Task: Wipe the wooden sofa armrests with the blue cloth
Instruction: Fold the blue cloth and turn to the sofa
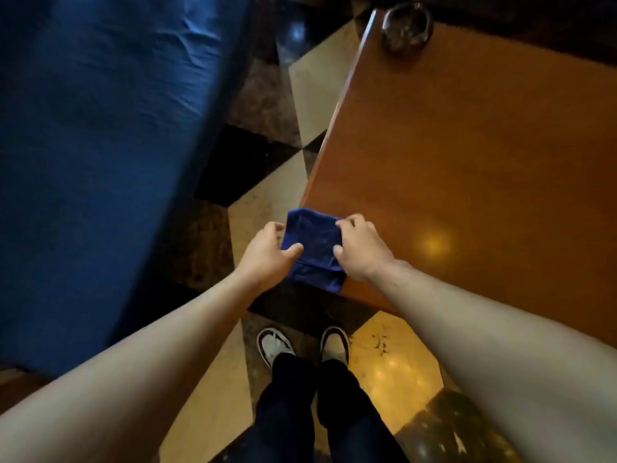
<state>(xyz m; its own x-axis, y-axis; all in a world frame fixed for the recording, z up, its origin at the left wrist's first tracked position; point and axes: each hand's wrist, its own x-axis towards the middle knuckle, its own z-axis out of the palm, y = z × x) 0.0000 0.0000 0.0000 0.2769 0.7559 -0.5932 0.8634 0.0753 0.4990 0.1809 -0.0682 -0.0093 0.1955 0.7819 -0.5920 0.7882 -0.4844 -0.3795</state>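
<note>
A folded blue cloth (314, 243) is held over the near left corner of a wooden table (467, 168). My left hand (267, 253) grips the cloth's left edge with thumb on top. My right hand (362, 248) pinches its right edge. The sofa's blue cushion (100, 145) fills the left side of the view. A strip of brown wood (20, 382) shows at the cushion's lower left end; whether it is an armrest I cannot tell.
A dark round ashtray (407, 28) sits at the table's far left corner. Between sofa and table runs a narrow aisle of checkered floor tiles (263, 182). My feet in shoes (302, 344) stand on the floor just below the table corner.
</note>
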